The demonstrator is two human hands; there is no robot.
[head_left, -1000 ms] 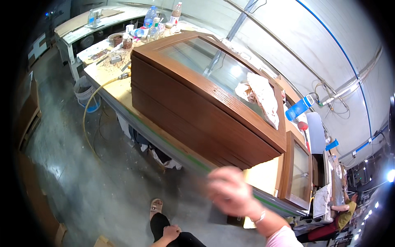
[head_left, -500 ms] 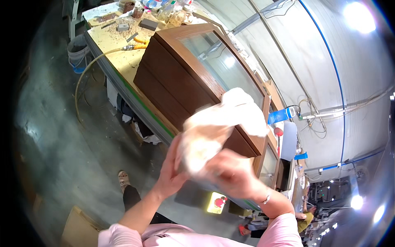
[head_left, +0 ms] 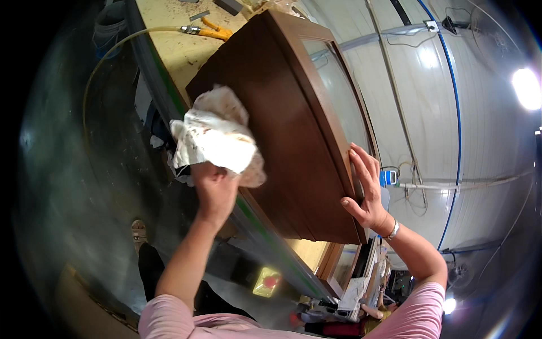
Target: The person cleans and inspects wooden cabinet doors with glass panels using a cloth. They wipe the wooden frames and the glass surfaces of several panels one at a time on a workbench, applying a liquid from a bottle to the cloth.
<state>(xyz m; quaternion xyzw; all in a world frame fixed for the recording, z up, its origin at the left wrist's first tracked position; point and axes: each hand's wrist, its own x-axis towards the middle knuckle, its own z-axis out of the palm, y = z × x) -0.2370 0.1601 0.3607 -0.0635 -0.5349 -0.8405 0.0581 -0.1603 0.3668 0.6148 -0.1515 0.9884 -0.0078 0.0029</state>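
Left hand point(head_left: 213, 189) grips a rag point(head_left: 217, 138); right hand point(head_left: 366, 189) lies flat on the tilted cabinet point(head_left: 288, 141).

Two bare hands are showing: the left hand point(head_left: 213, 189) and the right hand point(head_left: 366, 189). One crumpled, stained white cloth point(head_left: 217, 135) is showing. One brown wooden cabinet with a glass-panelled front point(head_left: 282, 130) is lying on one pale, dusty surface point(head_left: 178, 51). One yellowish air hose with a yellow-handled fitting point(head_left: 212, 31) is lying there. One silver bracelet point(head_left: 393, 230) is showing.
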